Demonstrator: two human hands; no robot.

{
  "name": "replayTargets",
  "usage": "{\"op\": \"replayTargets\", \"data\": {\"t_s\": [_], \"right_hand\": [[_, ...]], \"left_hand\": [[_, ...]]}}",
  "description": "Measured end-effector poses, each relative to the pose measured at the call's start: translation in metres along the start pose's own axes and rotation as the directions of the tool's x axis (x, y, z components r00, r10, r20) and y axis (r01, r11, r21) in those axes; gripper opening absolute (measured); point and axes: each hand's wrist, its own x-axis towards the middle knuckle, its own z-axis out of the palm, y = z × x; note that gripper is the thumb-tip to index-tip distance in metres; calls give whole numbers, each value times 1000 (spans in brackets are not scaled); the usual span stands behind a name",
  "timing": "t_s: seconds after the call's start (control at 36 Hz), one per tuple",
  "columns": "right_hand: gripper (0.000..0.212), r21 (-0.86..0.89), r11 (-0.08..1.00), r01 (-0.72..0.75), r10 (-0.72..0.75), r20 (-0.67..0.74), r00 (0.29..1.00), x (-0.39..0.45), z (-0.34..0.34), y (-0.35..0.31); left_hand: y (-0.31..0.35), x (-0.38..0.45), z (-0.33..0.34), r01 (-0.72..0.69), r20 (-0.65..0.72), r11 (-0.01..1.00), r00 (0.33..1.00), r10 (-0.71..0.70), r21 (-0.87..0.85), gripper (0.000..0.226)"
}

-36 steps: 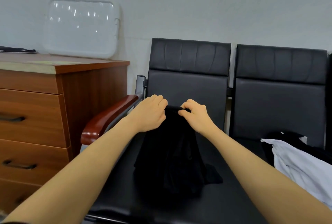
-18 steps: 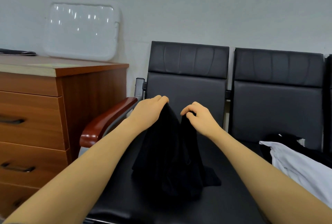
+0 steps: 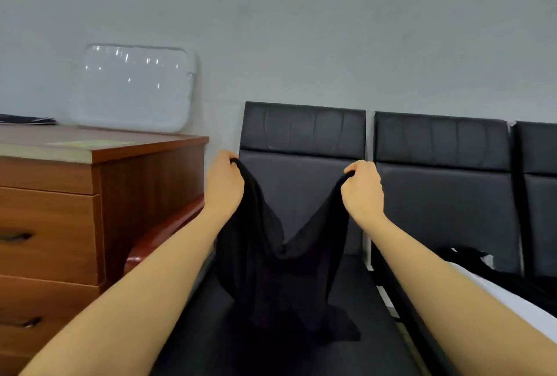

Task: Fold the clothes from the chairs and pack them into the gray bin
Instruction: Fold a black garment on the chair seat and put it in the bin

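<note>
Pale wall fills the head view behind a row of black chairs point(image 3: 304, 164), with a wooden dresser point(image 3: 99, 195) to the left holding a white tray point(image 3: 132, 86) propped upright. We hold a black garment point(image 3: 277, 273) up over the nearest seat. Our left hand point(image 3: 224, 186) and right hand point(image 3: 361, 192), well apart, each pinch an upper corner; its hem drapes on the seat. White and black clothes point(image 3: 497, 288) lie on the next chair.
</note>
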Motion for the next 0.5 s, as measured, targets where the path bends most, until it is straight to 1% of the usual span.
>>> {"op": "replayTargets", "data": {"t_s": [0.14, 0.28, 0.33, 0.42, 0.5], "right_hand": [[33, 254, 960, -115, 123, -16, 992, 20, -11, -12], [36, 322, 935, -149, 173, -46, 984, 36, -32, -21], [36, 348, 932, -106, 141, -77, 987, 40, -39, -26], [36, 313, 950, 4, 36, -121, 992, 44, -47, -30], [40, 345, 938, 42, 11, -151, 988, 46, -51, -32]], "left_hand": [[18, 12, -2, -3, -97, 999, 995, -1, -43, 22], [37, 26, -9, 52, -184, 990, 980, -76, -129, 26], [44, 29, -11, 35, -207, 989, 976, -65, -141, 26], [51, 32, -15, -26, -219, 988, 976, -8, -150, 25], [54, 34, -19, -102, -200, 987, 977, 76, -121, 26]]}}
